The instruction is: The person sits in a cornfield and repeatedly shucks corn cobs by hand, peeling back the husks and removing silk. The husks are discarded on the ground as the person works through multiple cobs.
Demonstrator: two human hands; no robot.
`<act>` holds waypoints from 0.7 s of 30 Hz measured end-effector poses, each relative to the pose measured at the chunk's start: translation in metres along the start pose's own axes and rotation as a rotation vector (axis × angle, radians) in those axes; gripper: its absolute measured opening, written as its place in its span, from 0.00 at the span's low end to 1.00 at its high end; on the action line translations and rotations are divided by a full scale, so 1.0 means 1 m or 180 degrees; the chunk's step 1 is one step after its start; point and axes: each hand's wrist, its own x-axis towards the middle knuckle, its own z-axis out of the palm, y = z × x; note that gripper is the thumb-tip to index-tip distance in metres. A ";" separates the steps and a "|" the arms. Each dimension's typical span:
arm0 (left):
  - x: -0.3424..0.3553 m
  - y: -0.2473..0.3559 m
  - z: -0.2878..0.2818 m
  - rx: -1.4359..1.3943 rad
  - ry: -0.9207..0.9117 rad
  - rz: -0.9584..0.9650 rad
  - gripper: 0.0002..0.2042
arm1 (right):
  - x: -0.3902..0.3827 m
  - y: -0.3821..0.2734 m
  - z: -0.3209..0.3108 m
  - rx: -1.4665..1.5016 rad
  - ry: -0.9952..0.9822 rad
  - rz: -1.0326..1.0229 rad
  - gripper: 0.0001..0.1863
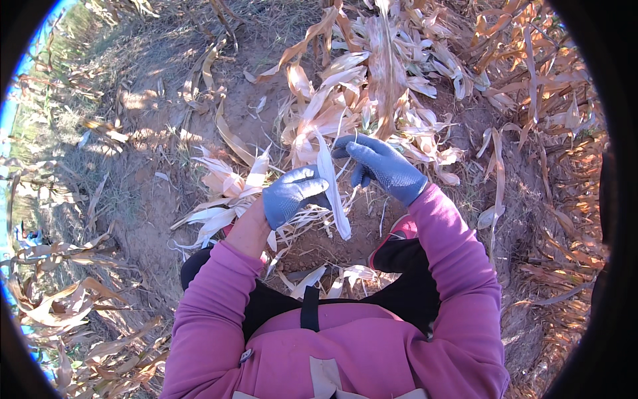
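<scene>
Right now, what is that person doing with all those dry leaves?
A person in a pink top and blue gloves is handling a corn ear's pale husk. The left hand grips it low, and the right hand pinches it near the top. Loose husks are piled on the bare dirt ahead.

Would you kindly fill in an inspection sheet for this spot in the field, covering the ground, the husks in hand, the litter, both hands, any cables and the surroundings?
Surface: bare brown soil, dry, partly in shade.
Job's things: pale husk strip held upright between both hands; whether an ear is inside cannot be told.
Clutter: heap of pale husks beyond the hands; more husks by the left hand; dry stalks at the right.
Grippers: left hand in a grey-blue glove, closed on the strip; right hand, same glove, pinching its upper part.
Cables: nothing seen.
Surroundings: dry leaves at the left; pink sleeves.
</scene>
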 end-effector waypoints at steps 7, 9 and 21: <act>0.012 -0.004 -0.016 0.0373 0.0495 0.0158 0.09 | 0.001 -0.002 -0.040 -0.0564 0.1571 -0.0319 0.21; 0.014 -0.002 -0.015 0.0631 0.0538 0.0070 0.10 | 0.001 -0.001 -0.037 -0.0571 0.1052 -0.0150 0.19; 0.017 -0.006 -0.013 0.1400 0.0337 0.0294 0.12 | -0.001 0.004 0.019 -0.1679 0.0384 -0.0409 0.14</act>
